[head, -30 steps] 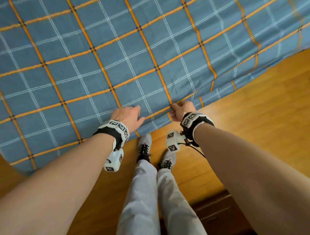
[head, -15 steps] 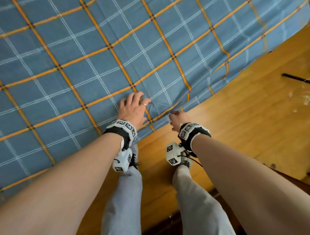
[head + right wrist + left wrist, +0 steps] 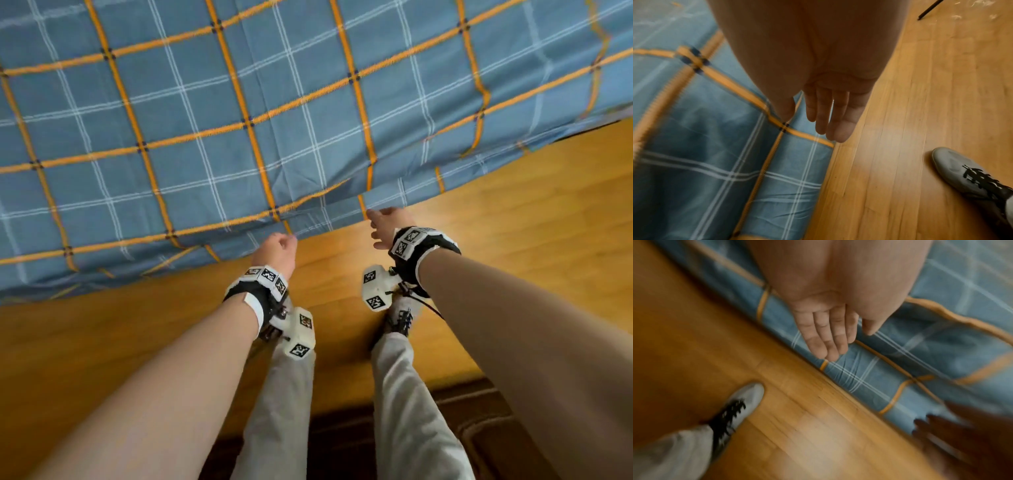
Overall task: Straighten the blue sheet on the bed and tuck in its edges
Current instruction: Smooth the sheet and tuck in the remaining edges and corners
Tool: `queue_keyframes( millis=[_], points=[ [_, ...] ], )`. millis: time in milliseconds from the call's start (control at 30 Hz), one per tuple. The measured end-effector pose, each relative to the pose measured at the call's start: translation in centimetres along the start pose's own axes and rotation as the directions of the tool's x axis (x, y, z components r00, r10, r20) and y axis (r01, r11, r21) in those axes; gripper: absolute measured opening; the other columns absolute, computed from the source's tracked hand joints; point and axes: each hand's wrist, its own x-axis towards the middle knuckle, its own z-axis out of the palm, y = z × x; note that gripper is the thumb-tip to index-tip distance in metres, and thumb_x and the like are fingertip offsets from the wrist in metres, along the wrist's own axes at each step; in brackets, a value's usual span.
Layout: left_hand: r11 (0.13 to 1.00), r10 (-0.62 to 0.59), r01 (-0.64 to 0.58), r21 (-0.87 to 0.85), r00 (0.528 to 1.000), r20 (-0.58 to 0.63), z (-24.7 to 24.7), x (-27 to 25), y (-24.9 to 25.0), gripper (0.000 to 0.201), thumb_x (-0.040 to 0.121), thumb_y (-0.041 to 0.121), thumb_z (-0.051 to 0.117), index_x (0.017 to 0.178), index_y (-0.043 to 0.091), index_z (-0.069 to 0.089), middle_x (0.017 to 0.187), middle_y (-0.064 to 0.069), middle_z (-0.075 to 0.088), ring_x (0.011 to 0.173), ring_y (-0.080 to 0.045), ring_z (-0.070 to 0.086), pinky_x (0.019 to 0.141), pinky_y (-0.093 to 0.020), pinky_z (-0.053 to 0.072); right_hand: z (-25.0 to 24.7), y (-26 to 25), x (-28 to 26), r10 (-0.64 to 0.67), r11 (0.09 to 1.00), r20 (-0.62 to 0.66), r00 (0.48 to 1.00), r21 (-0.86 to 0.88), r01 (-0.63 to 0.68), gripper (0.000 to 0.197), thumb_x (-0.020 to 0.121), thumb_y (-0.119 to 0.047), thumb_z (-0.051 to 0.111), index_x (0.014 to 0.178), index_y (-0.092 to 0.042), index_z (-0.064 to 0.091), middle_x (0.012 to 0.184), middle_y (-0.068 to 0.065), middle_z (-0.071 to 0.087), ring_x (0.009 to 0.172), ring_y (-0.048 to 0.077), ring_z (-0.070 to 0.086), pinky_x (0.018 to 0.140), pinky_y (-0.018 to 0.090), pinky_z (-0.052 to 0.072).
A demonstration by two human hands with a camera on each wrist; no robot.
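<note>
The blue sheet (image 3: 274,120) with orange and white checks lies spread over the bed, and its near edge hangs down to the wooden floor. My left hand (image 3: 277,251) is at that hanging edge. In the left wrist view its fingers (image 3: 828,337) are straight against the sheet's side (image 3: 890,366) and hold nothing. To the right, my right hand (image 3: 387,222) is at the same edge. Its fingers (image 3: 830,113) are straight and point down where the sheet's hem (image 3: 797,162) meets the floor. Small creases run along the hanging part.
Wooden floor (image 3: 513,240) runs along the bed. My grey shoes with black laces (image 3: 966,172) (image 3: 740,402) stand just behind the hands. A dark mat (image 3: 486,445) lies behind my feet. A thin black rod (image 3: 927,9) lies on the floor further right.
My left hand has come off the top of the sheet down to its hanging edge. My right hand has let go of the edge it pinched, and its fingers are straight.
</note>
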Motion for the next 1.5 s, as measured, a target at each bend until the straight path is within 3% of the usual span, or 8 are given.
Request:
queue_keyframes(
  millis=[133, 333, 467, 633, 833, 933, 1167, 1500],
  points=[
    [0.829, -0.159, 0.126, -0.545, 0.987, -0.014, 2.0, 3.0, -0.2, 0.016, 0.099, 0.034, 0.053, 0.097, 0.019, 0.057, 0.101, -0.006, 0.068, 0.062, -0.019, 0.063, 0.06, -0.036, 0.058, 0.9, 0.6, 2.6, 0.057, 0.995, 0.066, 0.996, 0.081, -0.062, 0.053, 0.095, -0.044, 0.058, 0.127, -0.002, 0.056, 0.113, 0.014, 0.063, 0.095, 0.031, 0.069, 0.07, 0.041, 0.059],
    [0.27, -0.169, 0.139, -0.953, 0.981, 0.095, 4.3, 7.2, 0.9, 0.011, 0.096, 0.011, 0.058, 0.103, 0.005, 0.054, 0.092, -0.006, 0.072, 0.088, -0.022, 0.07, 0.076, -0.03, 0.059, 3.4, 1.7, 7.4, -0.143, 0.967, -0.068, 0.987, 0.202, 0.154, 0.055, 0.082, -0.056, 0.069, 0.106, -0.007, 0.065, 0.097, 0.005, 0.074, 0.08, 0.016, 0.072, 0.058, 0.029, 0.056],
    [0.095, -0.169, 0.113, -0.989, 0.981, 0.095, 3.5, 8.9, 2.0, 0.02, 0.1, -0.003, 0.037, 0.089, 0.0, 0.053, 0.078, -0.009, 0.069, 0.08, -0.019, 0.066, 0.084, -0.027, 0.054, 3.8, 2.8, 8.0, -0.248, 0.931, -0.111, 0.962, 0.249, 0.268, 0.039, 0.089, -0.051, 0.064, 0.094, -0.012, 0.069, 0.086, 0.002, 0.077, 0.074, 0.012, 0.072, 0.055, 0.027, 0.054],
    [0.042, -0.246, 0.094, -0.995, 0.966, 0.081, 3.2, 8.9, 2.6, 0.007, 0.092, -0.001, 0.059, 0.086, -0.001, 0.057, 0.077, -0.012, 0.07, 0.074, -0.022, 0.069, 0.08, -0.031, 0.058, 4.0, -0.7, 8.1, -0.255, 0.848, -0.117, 0.96, 0.449, 0.28, 0.027, 0.092, -0.035, 0.064, 0.075, -0.014, 0.066, 0.081, 0.006, 0.074, 0.066, 0.021, 0.065, 0.049, 0.026, 0.046],
    [0.231, -0.247, 0.111, -0.967, 0.968, 0.052, 3.5, 8.6, 1.8, 0.035, 0.09, 0.019, 0.068, 0.12, 0.003, 0.062, 0.101, -0.006, 0.074, 0.087, -0.017, 0.072, 0.074, -0.03, 0.06, 3.0, -3.2, 8.3, -0.281, 0.821, -0.257, 0.925, 0.434, 0.371, 0.024, 0.08, 0.0, 0.06, 0.06, -0.012, 0.062, 0.062, 0.013, 0.068, 0.051, 0.024, 0.065, 0.053, 0.034, 0.053],
    [0.199, -0.206, 0.102, -0.975, 0.977, 0.06, 4.2, 7.6, 2.0, 0.032, 0.093, 0.019, 0.064, 0.122, 0.006, 0.059, 0.089, 0.001, 0.075, 0.082, -0.013, 0.072, 0.08, -0.03, 0.059, 3.0, -3.5, 8.2, -0.279, 0.787, -0.263, 0.924, 0.488, 0.377, 0.025, 0.084, 0.004, 0.055, 0.065, -0.011, 0.058, 0.059, 0.009, 0.062, 0.049, 0.021, 0.058, 0.052, 0.031, 0.052],
    [0.254, 0.12, 0.089, -0.963, 0.985, 0.123, 5.9, 3.5, 0.4, 0.033, 0.09, 0.03, 0.067, 0.122, 0.03, 0.06, 0.128, 0.009, 0.064, 0.118, -0.016, 0.062, 0.104, -0.038, 0.046, 3.7, 0.2, 4.6, -0.375, 0.844, -0.045, 0.926, 0.397, 0.361, 0.009, 0.089, -0.016, 0.067, 0.083, -0.022, 0.064, 0.085, 0.001, 0.068, 0.077, 0.018, 0.066, 0.065, 0.028, 0.053],
    [0.227, -0.045, 0.028, -0.973, 0.999, 0.018, 3.3, 3.4, 1.2, 0.011, 0.09, 0.025, 0.068, 0.089, 0.014, 0.066, 0.097, -0.007, 0.073, 0.089, -0.016, 0.069, 0.093, -0.035, 0.054, 3.7, -1.9, 2.1, -0.382, 0.827, -0.084, 0.92, 0.413, 0.381, 0.015, 0.09, -0.019, 0.066, 0.094, -0.004, 0.067, 0.089, 0.011, 0.072, 0.081, 0.017, 0.07, 0.07, 0.028, 0.056]
  ],
)
